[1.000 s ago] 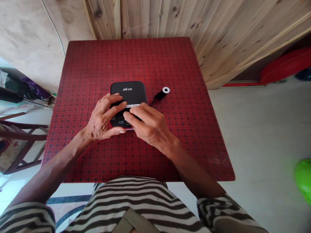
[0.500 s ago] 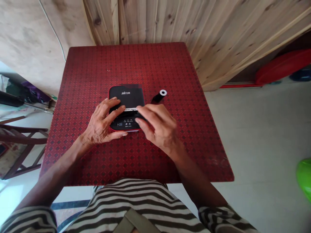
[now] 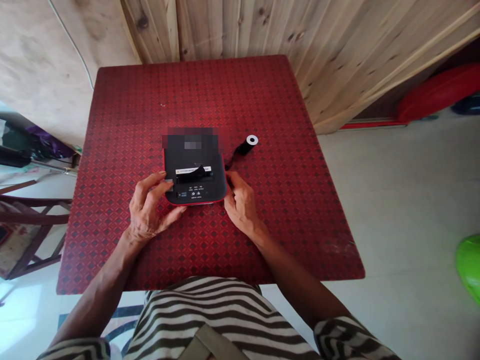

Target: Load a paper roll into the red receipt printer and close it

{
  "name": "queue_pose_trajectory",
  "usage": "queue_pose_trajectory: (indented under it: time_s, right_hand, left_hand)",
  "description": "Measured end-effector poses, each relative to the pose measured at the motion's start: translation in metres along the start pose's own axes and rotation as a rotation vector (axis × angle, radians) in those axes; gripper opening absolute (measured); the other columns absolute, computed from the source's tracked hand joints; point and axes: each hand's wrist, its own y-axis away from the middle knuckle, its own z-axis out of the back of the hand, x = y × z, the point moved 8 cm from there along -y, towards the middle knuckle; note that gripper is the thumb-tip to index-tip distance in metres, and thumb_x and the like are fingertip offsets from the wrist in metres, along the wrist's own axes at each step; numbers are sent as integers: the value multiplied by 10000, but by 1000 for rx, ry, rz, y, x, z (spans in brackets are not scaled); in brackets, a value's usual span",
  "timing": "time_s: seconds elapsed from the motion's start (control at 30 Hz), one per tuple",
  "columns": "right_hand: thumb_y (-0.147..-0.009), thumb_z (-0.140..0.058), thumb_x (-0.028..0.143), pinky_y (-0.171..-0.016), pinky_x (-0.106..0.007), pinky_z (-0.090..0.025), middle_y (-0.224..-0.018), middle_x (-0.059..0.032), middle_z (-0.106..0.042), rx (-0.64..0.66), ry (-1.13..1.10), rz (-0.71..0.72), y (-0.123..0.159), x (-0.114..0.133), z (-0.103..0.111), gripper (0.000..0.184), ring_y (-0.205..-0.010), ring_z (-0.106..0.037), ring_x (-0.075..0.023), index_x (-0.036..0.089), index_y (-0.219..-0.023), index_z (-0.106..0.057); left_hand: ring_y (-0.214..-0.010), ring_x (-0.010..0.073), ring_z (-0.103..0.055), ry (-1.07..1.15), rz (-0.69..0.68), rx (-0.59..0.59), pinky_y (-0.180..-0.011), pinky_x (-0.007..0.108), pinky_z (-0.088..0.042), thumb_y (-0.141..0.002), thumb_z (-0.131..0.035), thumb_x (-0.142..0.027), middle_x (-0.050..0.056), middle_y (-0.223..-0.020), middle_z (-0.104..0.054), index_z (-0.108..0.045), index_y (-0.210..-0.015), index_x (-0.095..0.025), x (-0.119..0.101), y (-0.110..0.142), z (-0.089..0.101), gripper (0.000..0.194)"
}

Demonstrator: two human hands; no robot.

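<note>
A flat black device [image 3: 195,188] with a red rim, like a small printer, lies on the table in front of me. Across it runs a slot beside a white label strip [image 3: 187,171], and a piece of black strip [image 3: 197,173] pokes out there. My left hand [image 3: 150,205] grips the near left corner loosely, fingertips on the side and top, thumb at the front edge. My right hand [image 3: 242,202] holds the near right corner, its fingertips partly hidden by the rim. Beyond it rests a black roll [image 3: 247,144] with a white end, its dark tail trailing towards the device.
The table [image 3: 292,210] has a red patterned cover. Behind it stands a wooden plank wall [image 3: 225,30]. A wooden chair [image 3: 33,217] is at the left, and a green object [image 3: 468,267] stands on the floor at the right.
My right hand has left the slot and moved down to the device's right corner. My left hand has slid off the top to the left edge, uncovering the slot.
</note>
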Motion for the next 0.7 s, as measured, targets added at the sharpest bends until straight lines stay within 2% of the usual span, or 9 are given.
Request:
queue_pose_trajectory:
  time_s: [0.2, 0.53, 0.7]
  right_hand:
    - [-1015, -465, 156, -792, -317, -573, -1018, -61, -778, -2, 36, 26, -1, 3, 1, 179, -885, -736, -188, 230, -1065, -620]
    - [-975, -475, 135, -785, -335, -585, -954, -45, -752, 1, 37, 10, -2, 3, 2, 187, -852, -719, -198, 234, -1043, -619]
    - [-966, -480, 128, -782, -338, -592, -960, -45, -759, 3, 28, 6, -2, 2, 2, 199, -849, -722, -198, 232, -1052, -626]
  left_hand:
    - [-1196, 271, -716, 2, -12, -3, -997, 419, -646, -931, -816, -521, 135, -1332, -700, -587, -1437, -239, -3, -2, 3, 623]
    - [-1134, 267, -735, 24, -12, -2, -911, 405, -691, -898, -859, -497, 123, -1327, -675, -633, -1407, -271, 1, -2, 7, 601]
    - [-1139, 258, -719, 82, 47, -3, -898, 409, -695, -863, -895, -485, 103, -1368, -649, -652, -1388, -310, 6, -3, 7, 604]
